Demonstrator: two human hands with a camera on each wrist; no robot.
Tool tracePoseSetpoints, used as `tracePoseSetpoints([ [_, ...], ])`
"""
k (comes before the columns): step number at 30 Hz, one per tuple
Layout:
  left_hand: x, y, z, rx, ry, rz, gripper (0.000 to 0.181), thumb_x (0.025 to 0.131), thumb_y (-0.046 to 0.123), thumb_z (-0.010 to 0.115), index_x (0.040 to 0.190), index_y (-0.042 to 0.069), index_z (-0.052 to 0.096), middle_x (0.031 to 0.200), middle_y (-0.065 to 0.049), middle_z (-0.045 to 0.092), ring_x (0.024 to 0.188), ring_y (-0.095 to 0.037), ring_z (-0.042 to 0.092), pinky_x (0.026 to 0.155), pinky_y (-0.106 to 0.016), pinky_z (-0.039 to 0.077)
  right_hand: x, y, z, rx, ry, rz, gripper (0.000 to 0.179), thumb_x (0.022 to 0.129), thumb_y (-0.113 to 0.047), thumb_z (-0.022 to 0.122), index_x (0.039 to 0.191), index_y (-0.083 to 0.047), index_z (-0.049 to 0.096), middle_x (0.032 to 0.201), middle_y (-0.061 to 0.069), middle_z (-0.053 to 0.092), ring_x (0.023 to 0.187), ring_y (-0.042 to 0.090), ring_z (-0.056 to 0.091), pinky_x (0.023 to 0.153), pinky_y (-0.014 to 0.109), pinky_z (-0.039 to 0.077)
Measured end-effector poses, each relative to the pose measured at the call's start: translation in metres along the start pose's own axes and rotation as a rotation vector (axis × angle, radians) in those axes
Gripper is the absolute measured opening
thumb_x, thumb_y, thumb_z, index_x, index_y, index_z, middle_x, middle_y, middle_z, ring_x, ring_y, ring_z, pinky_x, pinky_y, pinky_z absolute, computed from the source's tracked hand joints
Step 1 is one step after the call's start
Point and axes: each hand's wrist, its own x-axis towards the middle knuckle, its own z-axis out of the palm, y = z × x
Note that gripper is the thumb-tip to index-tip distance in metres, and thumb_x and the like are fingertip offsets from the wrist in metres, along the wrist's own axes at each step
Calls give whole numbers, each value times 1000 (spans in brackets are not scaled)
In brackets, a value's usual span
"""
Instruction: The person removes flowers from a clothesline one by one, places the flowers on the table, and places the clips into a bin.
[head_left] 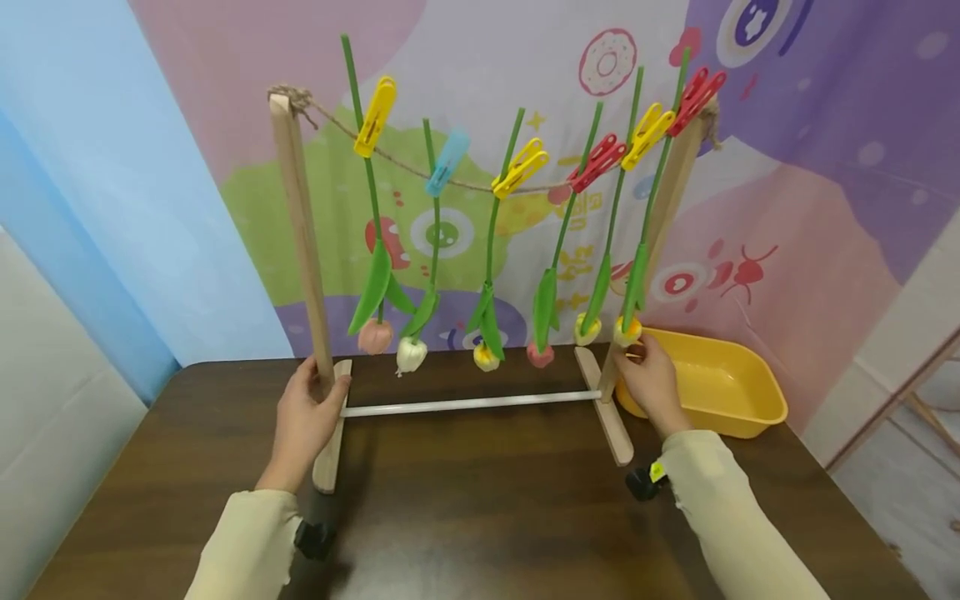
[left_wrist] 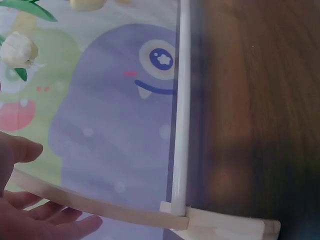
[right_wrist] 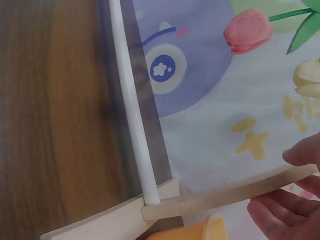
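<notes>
Tabletop (head_left: 480,508), dark wood, fills lower frame; back edge meets patterned backdrop (head_left: 187,275), side edges slant to bottom corners. Wooden rack (head_left: 293,167) stands upright at centre, feet inside the edges. Bare wood lies between white crossbar (head_left: 472,404) and frame bottom; arms come in from lower left and lower right.

Left hand (head_left: 307,421) has fingers and thumb loosely round left post (head_left: 311,275), low down; left wrist view shows a gap at the thumb. Right hand (head_left: 656,379) grasps right post (head_left: 678,179) low, fingers underneath, thumb opposite; tightness can't be told.

Rope (head_left: 465,185) sags between post tops, upper frame. Six clothespins (head_left: 376,117), yellow, light blue and red, hold six tulips (head_left: 411,355) heads down, above the crossbar. Rightmost bloom hangs just beside right hand. Yellow basin (head_left: 776,410), right of centre, sits behind that hand, limiting room there.
</notes>
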Motion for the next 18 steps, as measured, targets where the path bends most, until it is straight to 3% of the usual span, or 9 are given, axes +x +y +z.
tracePoseSetpoints([
  [5,5,1,4,40,51,-14,40,94,22,54,129,2,50,119,-23,58,110,-35,57,85,-45,47,5,1,4,-28,48,-63,38,92,-17,54,123,4,51,116,27,59,107,40,57,88,49,48],
  [8,9,-1,6,91,91,-5,29,93,23,54,113,2,59,102,-20,64,90,-29,61,71,-35,47,7,2,7,-54,78,-80,33,92,-17,53,117,5,53,112,27,61,103,40,58,85,49,48],
  [12,14,-3,7,135,148,21,23,92,23,57,95,1,63,82,-15,65,66,-19,52,57,-25,40,9,4,11,-101,126,-99,28,92,-14,51,111,6,56,107,28,63,99,41,60,83,50,49],
  [18,19,-4,5,161,170,48,20,91,19,57,86,2,66,74,-13,66,58,-12,49,50,-23,39,13,6,15,-135,189,-143,24,90,-12,53,104,6,58,99,28,65,92,42,62,80,51,49],
])
